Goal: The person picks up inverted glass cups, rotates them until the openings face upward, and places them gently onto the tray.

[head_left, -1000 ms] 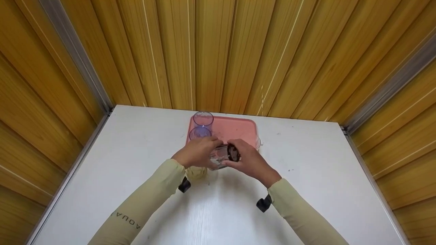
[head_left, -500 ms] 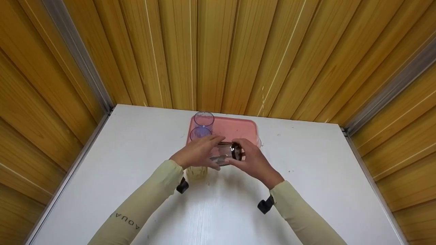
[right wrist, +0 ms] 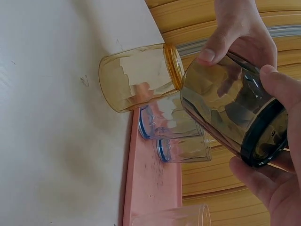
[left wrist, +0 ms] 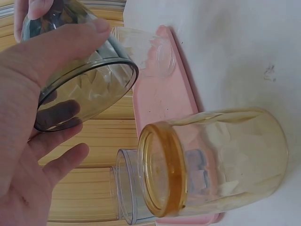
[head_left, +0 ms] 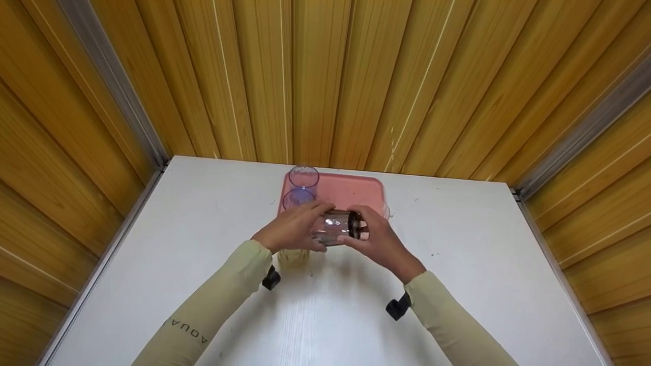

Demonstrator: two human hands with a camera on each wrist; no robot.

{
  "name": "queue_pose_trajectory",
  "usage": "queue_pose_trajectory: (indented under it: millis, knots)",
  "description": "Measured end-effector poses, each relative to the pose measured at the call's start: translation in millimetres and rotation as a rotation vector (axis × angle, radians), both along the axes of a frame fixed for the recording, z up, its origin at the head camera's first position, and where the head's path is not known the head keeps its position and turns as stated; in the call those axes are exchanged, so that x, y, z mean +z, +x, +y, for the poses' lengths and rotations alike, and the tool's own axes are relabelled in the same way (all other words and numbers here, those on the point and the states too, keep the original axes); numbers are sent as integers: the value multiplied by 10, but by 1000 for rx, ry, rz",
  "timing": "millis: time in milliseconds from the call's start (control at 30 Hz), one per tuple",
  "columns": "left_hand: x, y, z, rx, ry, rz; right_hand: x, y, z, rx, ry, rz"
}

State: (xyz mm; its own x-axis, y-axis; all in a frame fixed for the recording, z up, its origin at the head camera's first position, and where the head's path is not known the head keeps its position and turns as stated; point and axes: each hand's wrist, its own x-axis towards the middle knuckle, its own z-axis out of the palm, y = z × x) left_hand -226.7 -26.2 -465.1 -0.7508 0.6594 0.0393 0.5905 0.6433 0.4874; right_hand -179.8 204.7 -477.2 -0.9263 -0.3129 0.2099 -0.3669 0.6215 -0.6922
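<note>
A smoky grey drinking glass (head_left: pixel 333 227) is held on its side above the table, between both hands. My left hand (head_left: pixel 295 227) grips its rim end, with the thumb along the outer wall (left wrist: pixel 82 44) and fingers on the far side. At the thick dark base (right wrist: pixel 263 134), my right hand (head_left: pixel 376 236) holds it between thumb and fingers. Below the left hand, an amber glass (left wrist: pixel 225 160) stands mouth down on the table; the hand and sleeve partly cover it in the head view (head_left: pixel 293 257).
A pink tray (head_left: pixel 351 190) lies behind the hands. Two blue-tinted glasses (head_left: pixel 303 177) stand upright along its left side. A clear glass (left wrist: pixel 148 52) stands at the tray's right end, mostly hidden by the right hand in the head view. Wood-patterned walls (head_left: pixel 325 81) border the white table (head_left: pixel 457 244).
Both hands have shifted slightly away and the right hand a little to the right. The grey glass has turned, its base now facing more to the right. The other glasses stay put.
</note>
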Motion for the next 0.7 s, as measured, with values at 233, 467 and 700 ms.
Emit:
queue_pose_trajectory:
  millis: [233, 467, 700]
  knots:
    - [0, 12, 1, -19, 8, 51, 15, -7, -3, -6, 31, -51]
    - [22, 37, 19, -20, -36, 65, 18, -21, -15, 48, 87, -13]
    - [21, 59, 14, 1, -18, -1, 1, -25, -4, 64, 88, 38]
